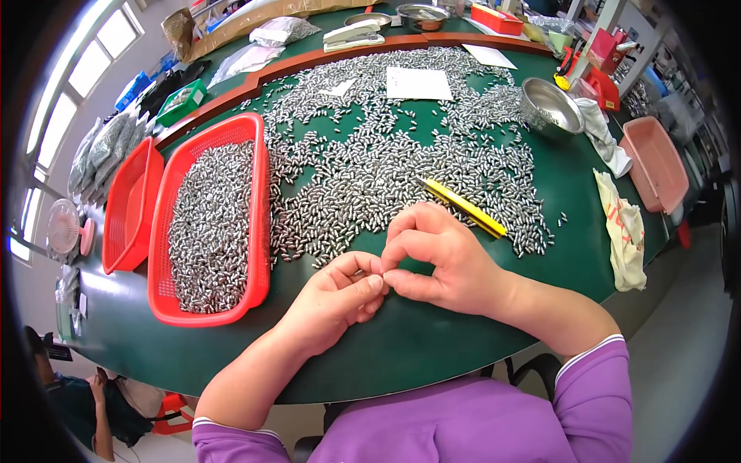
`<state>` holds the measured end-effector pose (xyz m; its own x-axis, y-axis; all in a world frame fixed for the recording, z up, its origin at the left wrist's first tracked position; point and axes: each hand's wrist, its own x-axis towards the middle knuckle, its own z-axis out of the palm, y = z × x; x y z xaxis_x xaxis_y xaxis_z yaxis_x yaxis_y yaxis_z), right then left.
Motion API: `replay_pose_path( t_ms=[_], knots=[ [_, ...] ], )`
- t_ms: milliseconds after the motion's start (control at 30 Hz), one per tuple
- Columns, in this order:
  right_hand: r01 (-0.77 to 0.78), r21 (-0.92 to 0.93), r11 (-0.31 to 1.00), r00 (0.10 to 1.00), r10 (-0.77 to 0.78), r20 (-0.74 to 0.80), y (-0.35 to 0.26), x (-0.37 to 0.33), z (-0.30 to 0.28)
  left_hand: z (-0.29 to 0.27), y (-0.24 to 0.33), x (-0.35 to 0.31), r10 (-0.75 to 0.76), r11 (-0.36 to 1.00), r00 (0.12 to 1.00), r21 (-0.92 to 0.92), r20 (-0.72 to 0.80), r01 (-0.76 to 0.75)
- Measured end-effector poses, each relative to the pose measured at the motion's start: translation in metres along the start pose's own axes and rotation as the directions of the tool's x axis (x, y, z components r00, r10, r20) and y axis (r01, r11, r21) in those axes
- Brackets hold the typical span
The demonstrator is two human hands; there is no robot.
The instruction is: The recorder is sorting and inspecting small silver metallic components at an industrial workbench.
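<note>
My left hand and my right hand meet fingertip to fingertip over the near part of the green table. Both are pinched closed; whatever sits between the fingertips is too small or too hidden to name. Just beyond them spreads a wide layer of small silvery metal pieces, bullet-like in shape. A yellow utility knife lies on these pieces, right past my right hand. To the left of my left hand stands a red plastic basket filled with the same kind of small metal pieces.
Left of the full basket is another red basket. A metal bowl, a white cloth, a pale printed cloth and a pink basket line the right. White paper lies on the pieces. A person sits lower left.
</note>
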<state>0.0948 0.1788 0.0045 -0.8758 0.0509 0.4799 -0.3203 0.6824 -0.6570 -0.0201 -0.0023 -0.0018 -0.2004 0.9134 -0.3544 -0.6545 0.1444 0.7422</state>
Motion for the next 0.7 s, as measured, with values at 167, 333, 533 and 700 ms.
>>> replay_pose_path(
  t_ms=[167,333,533,700],
  knots=[
    [-0.078,0.222,0.972,0.997,0.070,0.045,0.0017,-0.0014,0.0040,-0.0051,-0.0011,0.0016,0.005,0.999,0.999,0.037,0.039,-0.007],
    [-0.044,0.145,0.988,0.999,0.041,0.024,-0.0013,-0.0001,0.0010,-0.0032,0.0000,0.0010,0.007,1.000,1.000,0.013,0.010,-0.007],
    [-0.052,0.150,0.987,0.998,0.047,0.038,0.0026,0.0001,0.0005,-0.0041,0.0000,0.0020,0.008,1.000,0.999,0.024,0.033,-0.008],
    [-0.025,0.149,0.988,0.999,0.018,0.050,0.0046,0.0000,0.0009,-0.0051,0.0003,0.0016,0.027,1.000,0.999,0.011,0.046,-0.027]
  ],
)
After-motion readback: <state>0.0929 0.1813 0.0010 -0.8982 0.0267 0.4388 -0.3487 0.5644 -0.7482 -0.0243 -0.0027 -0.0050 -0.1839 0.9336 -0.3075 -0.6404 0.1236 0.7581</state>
